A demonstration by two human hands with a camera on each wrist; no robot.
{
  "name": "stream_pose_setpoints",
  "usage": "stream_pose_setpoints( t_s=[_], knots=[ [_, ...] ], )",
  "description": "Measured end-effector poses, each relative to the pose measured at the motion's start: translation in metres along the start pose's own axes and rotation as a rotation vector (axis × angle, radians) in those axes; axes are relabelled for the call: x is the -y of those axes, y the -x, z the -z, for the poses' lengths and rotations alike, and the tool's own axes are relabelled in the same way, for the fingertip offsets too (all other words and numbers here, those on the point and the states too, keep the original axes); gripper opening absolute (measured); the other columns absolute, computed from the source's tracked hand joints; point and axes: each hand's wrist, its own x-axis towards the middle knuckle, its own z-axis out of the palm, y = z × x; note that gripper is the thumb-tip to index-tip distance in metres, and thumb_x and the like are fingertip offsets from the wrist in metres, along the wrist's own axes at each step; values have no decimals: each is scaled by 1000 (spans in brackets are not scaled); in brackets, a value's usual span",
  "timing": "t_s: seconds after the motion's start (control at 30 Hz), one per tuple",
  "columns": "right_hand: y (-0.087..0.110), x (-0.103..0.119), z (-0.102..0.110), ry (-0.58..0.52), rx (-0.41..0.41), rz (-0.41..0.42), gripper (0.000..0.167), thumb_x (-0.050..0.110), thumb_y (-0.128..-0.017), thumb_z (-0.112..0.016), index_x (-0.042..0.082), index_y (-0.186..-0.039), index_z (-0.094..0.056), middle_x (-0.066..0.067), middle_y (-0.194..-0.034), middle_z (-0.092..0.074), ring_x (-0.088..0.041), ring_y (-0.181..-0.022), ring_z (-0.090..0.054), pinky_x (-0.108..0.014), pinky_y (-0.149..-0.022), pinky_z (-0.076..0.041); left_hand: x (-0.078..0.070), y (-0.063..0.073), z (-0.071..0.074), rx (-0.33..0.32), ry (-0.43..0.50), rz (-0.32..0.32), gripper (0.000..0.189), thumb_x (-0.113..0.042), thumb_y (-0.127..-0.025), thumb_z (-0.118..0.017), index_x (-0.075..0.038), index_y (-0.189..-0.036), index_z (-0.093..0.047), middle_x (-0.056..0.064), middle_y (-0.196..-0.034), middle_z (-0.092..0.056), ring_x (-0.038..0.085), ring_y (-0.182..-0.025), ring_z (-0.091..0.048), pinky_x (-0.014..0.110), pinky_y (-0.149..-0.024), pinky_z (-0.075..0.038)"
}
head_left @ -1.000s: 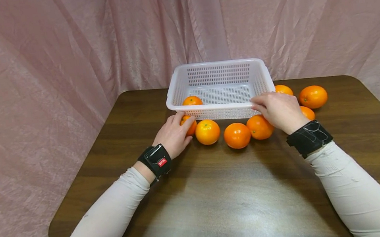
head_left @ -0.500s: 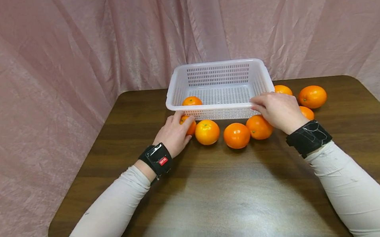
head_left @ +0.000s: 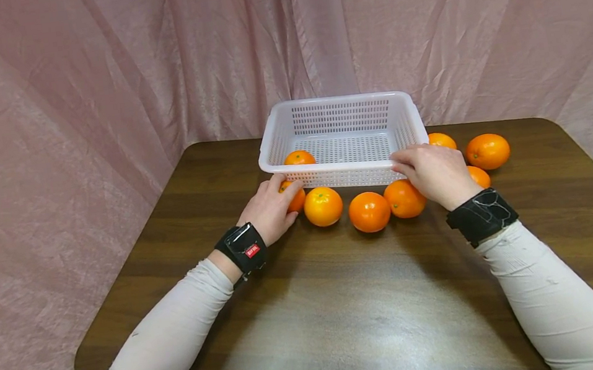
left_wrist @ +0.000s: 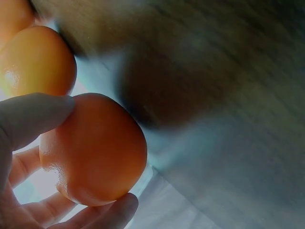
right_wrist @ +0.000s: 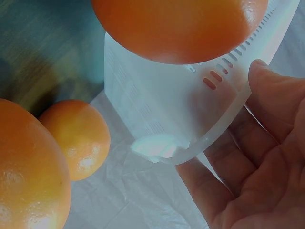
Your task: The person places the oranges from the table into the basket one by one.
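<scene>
Nothing has shifted much since the earlier frames: both hands stay at the near wall of the white plastic basket [head_left: 343,139], and only the left hand [head_left: 269,211] has curled a little tighter. Its thumb and fingers [left_wrist: 35,114] wrap round an orange [head_left: 295,196] that sits on the wooden table [head_left: 347,316] just beside the basket's near left corner. The right hand [head_left: 435,173] grips the basket's near rim towards its right corner, fingers [right_wrist: 274,102] hooked over the edge. One orange [head_left: 299,158] lies inside the basket at its near left. Three more oranges [head_left: 369,211] line up along the basket's near wall between the hands, and three others [head_left: 487,151] lie right of the basket
</scene>
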Motion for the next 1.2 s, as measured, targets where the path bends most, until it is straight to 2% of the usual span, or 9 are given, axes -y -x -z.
stream_pose_setpoints(
  t_s=[0.33, 0.63, 1.03, 1.2],
  knots=[
    [1, 0, -1, 3, -14, 4, 26, 24, -107, -75, 9, -128, -79, -19, -115, -79, -42, -97, -72, -64, -75, -55, -2, 4, 12, -11, 16, 7, 59, -20, -97, -88, -14, -150, -64, 21, -151, -52, 46, -128, -59, 56, -107, -54],
    [0, -1, -1, -1, -6, 6, 22, 23, -107, -76, 9, -124, -79, -17, -109, -78, -40, -91, -70, -61, -73, -54, -5, 10, 24, -16, 18, 29, 58, -21, -97, -87, -15, -150, -64, 21, -149, -54, 45, -127, -59, 55, -106, -55],
    [0, -1, -1, 2, -13, 15, 22, 24, -107, -76, 10, -123, -79, -17, -111, -79, -40, -94, -72, -63, -74, -55, -13, 19, 37, -57, -7, 5, 55, -20, -95, -90, -15, -145, -68, 21, -145, -57, 45, -123, -61, 55, -100, -58],
    [0, -1, -1, 3, -9, 10, 23, 24, -107, -76, 10, -124, -79, -17, -111, -79, -40, -93, -72, -62, -74, -55, -14, 21, 44, -93, -48, -11, 55, -22, -95, -90, -15, -144, -67, 22, -140, -58, 46, -122, -61, 55, -99, -59]
  ],
)
